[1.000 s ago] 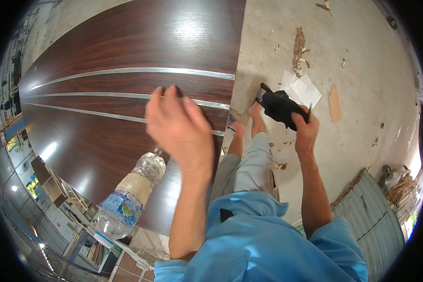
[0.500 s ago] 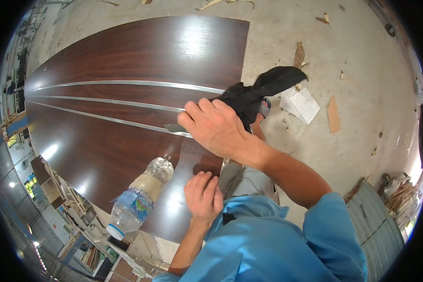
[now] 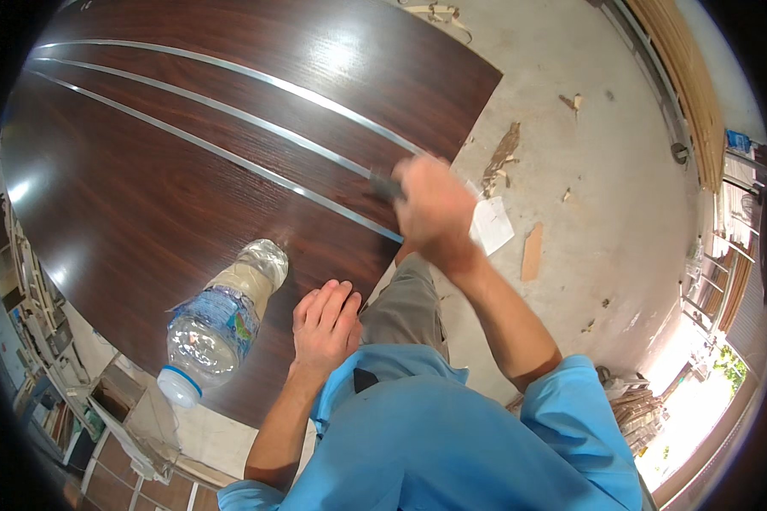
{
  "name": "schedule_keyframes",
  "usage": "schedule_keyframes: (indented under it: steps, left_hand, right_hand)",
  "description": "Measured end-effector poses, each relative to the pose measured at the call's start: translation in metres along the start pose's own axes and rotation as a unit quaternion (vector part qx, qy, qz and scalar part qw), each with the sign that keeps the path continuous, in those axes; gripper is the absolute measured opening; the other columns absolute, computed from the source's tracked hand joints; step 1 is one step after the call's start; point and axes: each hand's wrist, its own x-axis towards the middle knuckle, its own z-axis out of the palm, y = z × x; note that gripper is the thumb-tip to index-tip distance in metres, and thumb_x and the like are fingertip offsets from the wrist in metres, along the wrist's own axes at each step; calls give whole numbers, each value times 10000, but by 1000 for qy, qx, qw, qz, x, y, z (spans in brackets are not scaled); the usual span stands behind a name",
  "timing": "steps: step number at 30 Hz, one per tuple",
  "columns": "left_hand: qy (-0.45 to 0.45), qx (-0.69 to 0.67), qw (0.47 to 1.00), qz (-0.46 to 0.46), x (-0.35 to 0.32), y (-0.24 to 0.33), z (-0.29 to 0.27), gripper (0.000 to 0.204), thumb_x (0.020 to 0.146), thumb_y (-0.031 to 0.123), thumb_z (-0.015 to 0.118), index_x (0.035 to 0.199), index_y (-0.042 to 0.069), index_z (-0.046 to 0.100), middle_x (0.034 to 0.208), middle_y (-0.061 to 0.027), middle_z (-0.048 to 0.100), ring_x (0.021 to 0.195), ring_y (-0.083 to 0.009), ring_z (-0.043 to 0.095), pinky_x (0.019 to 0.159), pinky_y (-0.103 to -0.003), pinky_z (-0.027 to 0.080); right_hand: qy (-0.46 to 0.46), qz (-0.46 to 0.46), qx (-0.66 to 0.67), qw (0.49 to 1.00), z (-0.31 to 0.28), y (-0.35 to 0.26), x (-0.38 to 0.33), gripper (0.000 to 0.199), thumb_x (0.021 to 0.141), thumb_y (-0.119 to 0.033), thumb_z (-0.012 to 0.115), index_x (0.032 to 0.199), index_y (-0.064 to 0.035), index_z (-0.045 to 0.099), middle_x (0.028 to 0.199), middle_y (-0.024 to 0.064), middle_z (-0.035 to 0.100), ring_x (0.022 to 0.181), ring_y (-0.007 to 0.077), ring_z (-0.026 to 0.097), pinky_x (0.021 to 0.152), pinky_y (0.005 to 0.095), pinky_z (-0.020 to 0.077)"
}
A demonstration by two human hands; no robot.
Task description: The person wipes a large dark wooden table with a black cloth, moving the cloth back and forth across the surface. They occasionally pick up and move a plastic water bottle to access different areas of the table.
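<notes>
A large dark brown wood-grain panel [image 3: 187, 196] lies before me, with three thin silvery strips [image 3: 256, 167] running along it. My right hand [image 3: 439, 209], blurred by motion, is closed near the panel's right edge, around the strip ends. A dark piece of the black cloth [image 3: 387, 184] pokes out from its fingers against the panel; the rest is hidden by the hand. On the panel's near edge my left hand [image 3: 326, 328] lies flat, fingers extended and holding nothing. Left of it a clear plastic bottle [image 3: 217, 324] with a white cap stands on the panel.
White paper [image 3: 491, 225], a tan offcut [image 3: 532, 252] and torn brown scraps [image 3: 501, 160] lie on the concrete floor [image 3: 605, 204] at the right. Stacked boards [image 3: 682, 77] stand along the far right. Shelving and frames [image 3: 51, 332] fill the left side.
My right hand has shifted right along the strips, and the cloth's loose end no longer shows. The view has turned, so the panel appears tilted. My left hand stays at the panel's edge.
</notes>
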Motion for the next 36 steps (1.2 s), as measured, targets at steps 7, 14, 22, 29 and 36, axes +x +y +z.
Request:
schedule_keyframes:
  steps: [7, 14, 22, 29, 36]
  left_hand:
    - [25, -3, 999, -23, 5, -1, -7, 306, 852, 99, 713, 1156, 82, 731, 1271, -89, 717, 1262, -245, 638, 1053, -434, 484]
    - [131, -394, 837, -356, 54, 126, 30, 396, 959, 209, 737, 1294, 19, 649, 1094, -146, 741, 992, -300, 725, 902, -399, 560]
    - [389, -207, 682, -585, 77, 194, 52, 390, 889, -7, 747, 1272, 33, 685, 1096, -166, 732, 1008, -290, 724, 901, -383, 560]
    - [236, 11, 812, -533, 134, 145, 106, 676, 764, 64, 846, 1387, 118, 590, 1211, -129, 613, 1119, -350, 622, 910, -479, 544]
    - [35, -226, 642, -732, 78, 206, 186, 328, 926, 249, 716, 1154, 16, 688, 1068, -268, 732, 989, -469, 700, 850, -560, 534]
  right_hand:
    - [-89, 238, 238, 937, -51, -29, -98, 215, 962, -159, 743, 1080, -19, 629, 920, 92, 660, 788, 208, 648, 711, 339, 514]
    - [-239, 259, 458, 816, -94, -16, -66, 357, 1133, -347, 559, 1185, -10, 664, 1012, -14, 639, 907, 92, 555, 829, 253, 467]
    - [-325, 184, 363, 854, -144, 83, 9, 415, 1145, -308, 500, 1228, 64, 662, 983, 116, 756, 896, 179, 706, 821, 341, 575]
    - [-308, 147, 352, 872, -156, 118, 44, 379, 1136, -277, 524, 1203, 66, 669, 999, 126, 755, 875, 181, 697, 804, 336, 563]
    - [-355, 24, 314, 880, -121, 101, 26, 232, 1001, -58, 648, 1215, 19, 695, 899, 104, 711, 751, 190, 668, 696, 326, 534]
